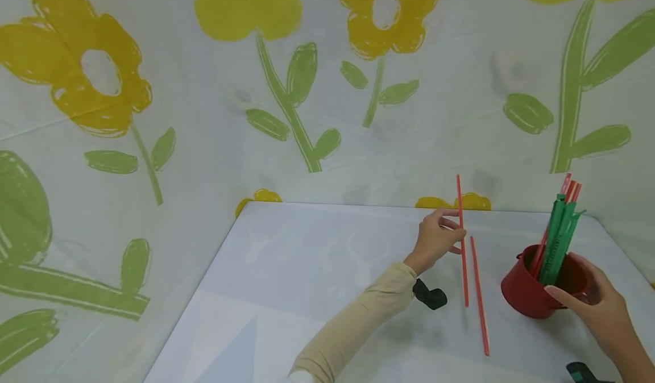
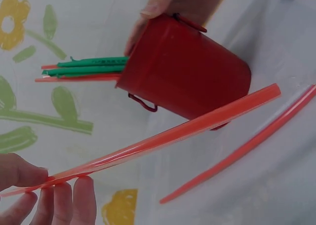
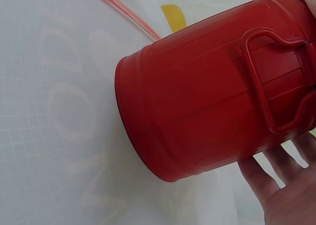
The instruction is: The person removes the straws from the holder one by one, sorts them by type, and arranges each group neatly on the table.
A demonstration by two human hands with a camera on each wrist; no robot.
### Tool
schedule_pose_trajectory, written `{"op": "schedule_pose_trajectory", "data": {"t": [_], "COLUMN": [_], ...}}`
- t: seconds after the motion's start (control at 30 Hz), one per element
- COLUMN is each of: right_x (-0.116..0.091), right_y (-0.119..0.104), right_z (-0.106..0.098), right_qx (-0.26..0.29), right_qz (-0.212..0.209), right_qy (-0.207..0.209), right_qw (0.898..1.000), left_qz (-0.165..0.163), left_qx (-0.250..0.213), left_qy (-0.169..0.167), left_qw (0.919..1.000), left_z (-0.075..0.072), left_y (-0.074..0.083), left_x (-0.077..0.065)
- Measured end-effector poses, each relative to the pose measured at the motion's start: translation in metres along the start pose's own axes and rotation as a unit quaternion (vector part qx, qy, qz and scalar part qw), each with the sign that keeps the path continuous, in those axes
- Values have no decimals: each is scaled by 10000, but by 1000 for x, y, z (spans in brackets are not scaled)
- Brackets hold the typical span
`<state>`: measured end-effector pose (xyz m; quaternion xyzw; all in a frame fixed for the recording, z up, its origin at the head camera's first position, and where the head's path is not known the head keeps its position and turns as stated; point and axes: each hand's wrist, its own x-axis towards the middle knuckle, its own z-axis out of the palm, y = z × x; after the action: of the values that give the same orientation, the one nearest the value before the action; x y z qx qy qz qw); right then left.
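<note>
My left hand (image 1: 435, 238) pinches a long orange-red straw (image 1: 464, 272) between thumb and fingers, and it stands nearly upright in the head view. Just right of it a second orange-red straw (image 1: 480, 300) lies on the table, in what looks like a clear wrapper. To the right, my right hand (image 1: 601, 303) grips a red metal pail (image 1: 524, 292) near its rim, thumb at the front. Green-wrapped sticks (image 1: 560, 241) and several red straws (image 1: 577, 192) poke out of the pail. A wire handle (image 3: 254, 72) shows on its side in the right wrist view.
The white table (image 1: 286, 258) ends at a back edge against a hanging cloth (image 1: 450, 127) printed with yellow flowers. Black wrist devices (image 1: 430, 295) show at both wrists. More cloth hangs along the left side.
</note>
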<state>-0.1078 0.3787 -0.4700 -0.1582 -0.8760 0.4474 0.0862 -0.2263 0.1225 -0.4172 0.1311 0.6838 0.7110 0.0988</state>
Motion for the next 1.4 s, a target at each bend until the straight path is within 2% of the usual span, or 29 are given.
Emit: {"op": "schedule_pose_trajectory", "data": {"t": [0.33,0.67,1.0,1.23,1.4], "right_x": [-1,-1,0,-1,0], "right_y": [-1,7,9,5,5], "right_z": [1,3,3,2,3], "right_qx": [11,103,83,66,97], "right_qz": [45,-125,-77,-32,0], "right_qy": [4,68,84,122,77], "right_qw": [10000,9998,9999,9999,9999], "left_qz": [-381,-740,-973,-1118,-1254], "left_qx": [167,293,704,915,1140], "left_qy": [-24,51,243,426,522], "left_qw": [9991,9968,9925,9886,9841], "left_z": [1,4,8,17,21], "left_y": [-14,-30,-46,-63,-69], "left_x": [-7,-15,-18,-17,-21]}}
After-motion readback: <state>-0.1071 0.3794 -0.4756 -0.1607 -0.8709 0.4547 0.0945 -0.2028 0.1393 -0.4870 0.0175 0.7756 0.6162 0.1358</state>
